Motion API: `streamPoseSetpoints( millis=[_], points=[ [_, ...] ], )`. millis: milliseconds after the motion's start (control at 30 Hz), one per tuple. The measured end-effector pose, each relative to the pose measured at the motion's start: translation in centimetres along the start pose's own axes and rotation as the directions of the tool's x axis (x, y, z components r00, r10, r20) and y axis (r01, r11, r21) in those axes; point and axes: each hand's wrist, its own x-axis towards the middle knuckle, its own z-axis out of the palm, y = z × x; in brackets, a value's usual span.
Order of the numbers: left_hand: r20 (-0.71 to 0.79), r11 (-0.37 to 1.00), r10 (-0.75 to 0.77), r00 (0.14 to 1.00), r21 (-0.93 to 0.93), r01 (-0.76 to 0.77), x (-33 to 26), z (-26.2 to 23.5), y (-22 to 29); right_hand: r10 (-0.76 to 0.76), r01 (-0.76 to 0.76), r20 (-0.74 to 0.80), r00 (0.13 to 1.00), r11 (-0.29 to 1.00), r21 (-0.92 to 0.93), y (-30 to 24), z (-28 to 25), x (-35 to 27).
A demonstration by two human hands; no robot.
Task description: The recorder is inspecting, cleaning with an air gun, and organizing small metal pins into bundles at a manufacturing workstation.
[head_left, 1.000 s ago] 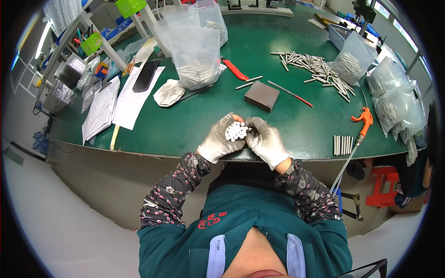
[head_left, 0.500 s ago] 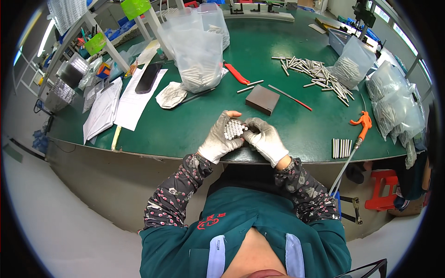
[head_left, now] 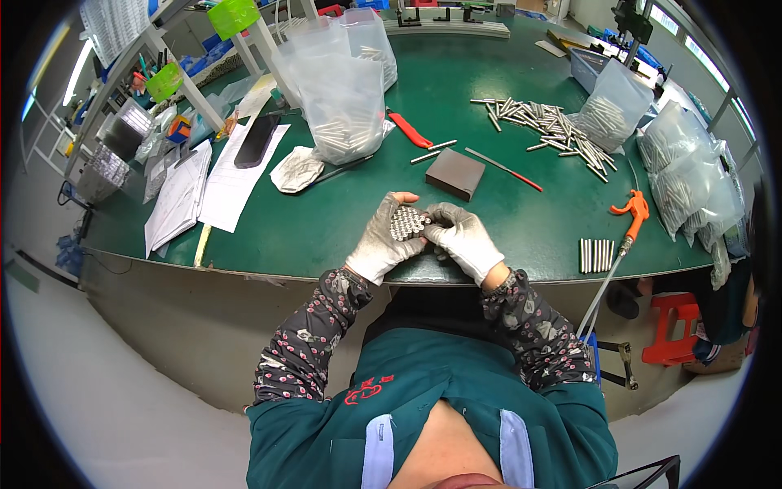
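Hands together by the near edge, we see the left hand (head_left: 376, 246) clasping bundled metal pins (head_left: 406, 222), the right hand (head_left: 465, 240) against their right side — its grip we cannot tell. A pin row (head_left: 596, 255) lies aligned, near right; the loose pile (head_left: 560, 133), far right, looks ungathered.

Your left hand (head_left: 379, 241) could pass leftward over a broad stretch of green tabletop (head_left: 281, 232) as far as the papers (head_left: 181, 186). Ahead, the dark block (head_left: 454, 174) stood in the way — with the red-handled file (head_left: 525, 180) slanting just beside it — while your right hand (head_left: 463, 243) had a wide lane rightward, until the row of short rods (head_left: 597, 256) and the orange air gun (head_left: 637, 213) blocked it.
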Motion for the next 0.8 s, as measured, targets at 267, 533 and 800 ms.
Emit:
streamPoseSetpoints(
  millis=[267,533,800],
  points=[
    [0.010,1.000,-0.006,1.000,-0.026,0.007,0.0,0.0,-0.1,-0.051,0.051,0.009,0.999,0.998,0.032,0.9,0.1,0.2],
    [0.022,1.000,0.008,1.000,-0.007,-0.008,0.1,-0.2,0.2,-0.015,0.014,0.010,1.000,0.999,0.029,0.4,-0.1,-0.2],
    [0.003,1.000,0.011,1.000,0.024,-0.011,0.1,-0.2,-0.9,0.061,-0.061,0.008,0.998,0.992,0.106,0.3,-0.1,-0.3]
  ],
)
